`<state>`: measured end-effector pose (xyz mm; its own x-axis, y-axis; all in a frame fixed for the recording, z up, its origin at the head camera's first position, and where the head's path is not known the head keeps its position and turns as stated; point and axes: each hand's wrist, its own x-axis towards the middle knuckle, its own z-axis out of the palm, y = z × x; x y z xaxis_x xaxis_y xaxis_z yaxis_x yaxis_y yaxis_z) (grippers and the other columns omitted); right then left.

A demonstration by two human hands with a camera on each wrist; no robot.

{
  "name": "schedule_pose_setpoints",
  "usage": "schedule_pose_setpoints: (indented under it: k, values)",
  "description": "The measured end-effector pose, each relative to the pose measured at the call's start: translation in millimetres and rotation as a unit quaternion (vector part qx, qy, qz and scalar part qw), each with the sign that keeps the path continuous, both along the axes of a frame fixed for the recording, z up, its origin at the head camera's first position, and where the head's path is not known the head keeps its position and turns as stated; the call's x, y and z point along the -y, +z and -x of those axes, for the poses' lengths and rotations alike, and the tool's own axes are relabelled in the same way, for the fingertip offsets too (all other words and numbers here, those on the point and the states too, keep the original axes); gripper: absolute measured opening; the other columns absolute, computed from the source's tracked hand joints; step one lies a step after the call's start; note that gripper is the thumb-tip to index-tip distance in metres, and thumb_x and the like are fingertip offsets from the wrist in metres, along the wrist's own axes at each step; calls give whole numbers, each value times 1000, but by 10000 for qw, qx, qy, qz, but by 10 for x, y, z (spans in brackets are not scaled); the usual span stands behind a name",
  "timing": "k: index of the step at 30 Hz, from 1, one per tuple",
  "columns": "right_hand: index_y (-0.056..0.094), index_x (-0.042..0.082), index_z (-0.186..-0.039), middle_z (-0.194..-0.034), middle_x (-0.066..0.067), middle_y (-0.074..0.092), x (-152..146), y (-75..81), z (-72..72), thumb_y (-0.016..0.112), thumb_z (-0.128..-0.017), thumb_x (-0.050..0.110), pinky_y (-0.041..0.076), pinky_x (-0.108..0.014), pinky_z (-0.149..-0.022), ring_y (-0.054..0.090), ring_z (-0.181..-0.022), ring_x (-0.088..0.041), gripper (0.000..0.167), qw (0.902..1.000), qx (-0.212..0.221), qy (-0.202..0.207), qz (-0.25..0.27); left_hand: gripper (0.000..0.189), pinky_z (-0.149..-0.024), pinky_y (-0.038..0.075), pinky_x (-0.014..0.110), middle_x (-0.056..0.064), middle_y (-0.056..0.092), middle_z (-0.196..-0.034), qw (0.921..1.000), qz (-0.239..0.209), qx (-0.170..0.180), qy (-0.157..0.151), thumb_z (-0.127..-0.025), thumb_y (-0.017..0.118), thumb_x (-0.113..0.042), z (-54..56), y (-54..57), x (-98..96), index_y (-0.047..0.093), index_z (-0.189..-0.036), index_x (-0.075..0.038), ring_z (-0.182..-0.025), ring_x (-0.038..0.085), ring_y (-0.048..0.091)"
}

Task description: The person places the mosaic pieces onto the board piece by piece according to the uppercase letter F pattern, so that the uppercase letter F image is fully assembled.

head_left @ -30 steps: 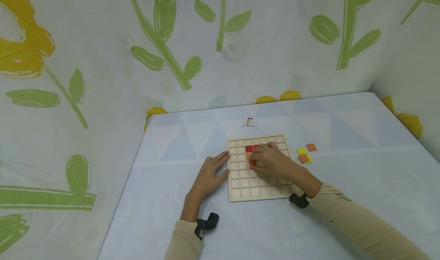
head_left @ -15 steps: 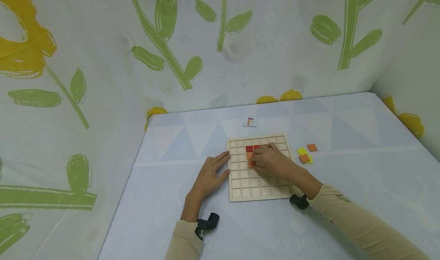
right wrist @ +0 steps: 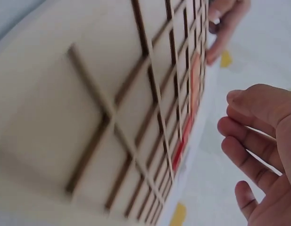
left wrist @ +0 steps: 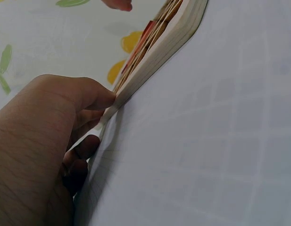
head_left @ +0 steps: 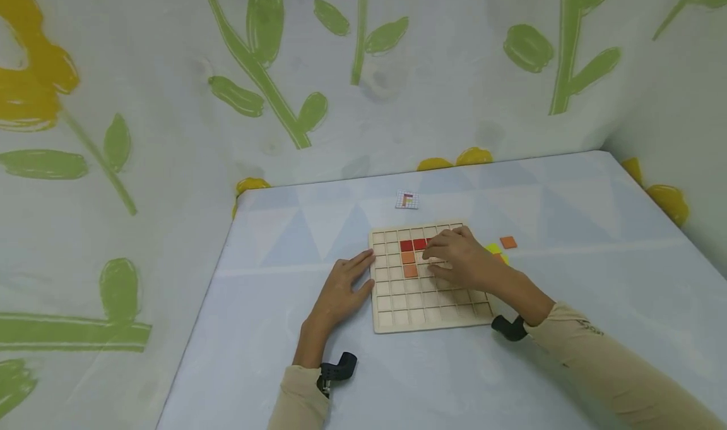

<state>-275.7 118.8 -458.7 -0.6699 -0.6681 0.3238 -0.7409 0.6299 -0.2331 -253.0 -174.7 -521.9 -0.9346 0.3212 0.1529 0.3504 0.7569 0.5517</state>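
Note:
A wooden grid board (head_left: pixel 400 318) lies on the table, with a row of red square tiles (head_left: pixel 419 244) and two orange tiles (head_left: pixel 410 271) in a column below its left end. My left hand (head_left: pixel 342 285) rests beside the board, fingertips and thumb touching its left edge; the left wrist view shows the thumb (left wrist: pixel 100 94) at that edge. Over the board's right half hovers my right hand (head_left: pixel 466 262), thumb and fingers apart. Nothing sits between its fingers (right wrist: pixel 246 150) in the right wrist view. It partly covers the red row.
Right of the board lie a loose orange tile (head_left: pixel 508 242) and yellow tiles (head_left: pixel 493 248), partly behind my right wrist. A small card with a coloured grid pattern (head_left: pixel 407 199) lies beyond the board. A flower-printed sheet (head_left: pixel 454 89) hangs behind the table.
My right hand has let go of an orange tile, now lying in the grid under the other orange one, and has moved right with its fingers spread. My left hand stays at the edge.

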Motion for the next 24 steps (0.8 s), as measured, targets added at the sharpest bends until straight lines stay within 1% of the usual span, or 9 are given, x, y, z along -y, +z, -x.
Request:
schedule_pose_setpoints:
  k: [4, 8, 13, 18, 24]
  values:
    - [76, 10, -100, -105, -2, 70, -204, 44, 2, 84, -80, 12, 38, -51, -89, 62, -103, -25, 22, 9998, 106, -146, 11, 53, -99, 43, 39, -18, 39, -155, 10000, -45, 0, -6, -98, 61, -29, 11, -5, 25, 50, -149, -23, -117, 15, 48]
    - [76, 9, -102, -106, -5, 70, -411, 56, 8, 84, -79, 10, 37, -52, -91, 62, -103, -27, 24, 9990, 148, -413, -12, 54, -98, 43, 40, -18, 38, -155, 9999, -104, -25, -51, -98, 61, -29, 13, -32, 32, 49, -150, -22, -116, 15, 47]
    - [76, 8, -100, -104, -7, 71, -631, 66, -16, 84, -78, 7, 37, -52, -87, 62, -101, -29, 24, 9975, 146, -683, -65, 54, -99, 43, 42, -15, 40, -155, 9999, -163, -12, -38, -98, 61, -27, -4, -28, 16, 49, -150, -21, -117, 16, 47]
    - [76, 9, -100, -104, -7, 71, -831, 13, -38, 83, -78, 6, 37, -53, -87, 61, -102, -30, 23, 9956, 235, -883, -201, 54, -100, 42, 42, -14, 40, -155, 9998, -181, -27, -45, -98, 61, -27, -16, -13, 10, 49, -150, -21, -118, 17, 47]
    - [76, 9, -98, -103, -7, 72, -1019, -98, -30, 83, -80, 9, 37, -54, -84, 62, -100, -30, 20, 9959, 10, -889, -165, 54, -101, 42, 42, -14, 41, -155, 9999, -148, -10, -49, -98, 61, -28, -29, 17, 9, 49, -150, -21, -119, 17, 48]
